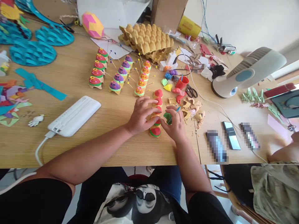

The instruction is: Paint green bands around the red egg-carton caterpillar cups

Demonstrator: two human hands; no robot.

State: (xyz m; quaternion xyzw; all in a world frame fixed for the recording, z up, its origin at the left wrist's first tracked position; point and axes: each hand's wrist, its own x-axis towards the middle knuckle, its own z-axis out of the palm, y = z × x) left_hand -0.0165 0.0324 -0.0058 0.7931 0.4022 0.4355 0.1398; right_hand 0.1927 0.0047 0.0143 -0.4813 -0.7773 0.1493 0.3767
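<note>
A strip of egg-carton cups [155, 132] lies in front of me, its humps covered in red clay with green clay round the lower edges. My left hand [143, 114] reaches over it from the left, fingers spread across the humps and thumb against the side, gripping the strip. On the other side, my right hand [174, 124] has its thumb at the strip's edge. A thin blue modelling tool [178, 109] is tucked between its fingers. Green clay [167, 116] shows beside that hand, partly hidden by it.
Finished carton strips [121, 72] with pins stand behind. Carton scraps [187, 109], scissors [192, 91] and a red cup [182, 82] are to the right, near a white lamp-like device [243, 74]. A white power bank [74, 116] lies left. Another person's arm [285, 151] is at far right.
</note>
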